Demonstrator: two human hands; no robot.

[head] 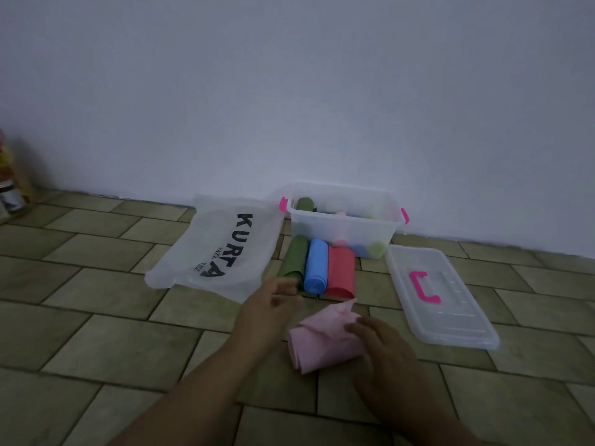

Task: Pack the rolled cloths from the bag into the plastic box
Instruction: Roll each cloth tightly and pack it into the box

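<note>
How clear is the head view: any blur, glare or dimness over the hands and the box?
Head view: dim, bluish, no glare; the left hand is blurred at the fingertips, the right hand softer on the pink cloth; cloths in the box show only hazily through its wall; tile lines on the floor bow slightly from the wide lens.

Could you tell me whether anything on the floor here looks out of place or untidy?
Yes: the pink cloth, touched by the right hand, is a loose, lopsided bundle with one corner sticking up. The green roll, blue roll and red roll lie tight and side by side in front of the plastic box.
</note>
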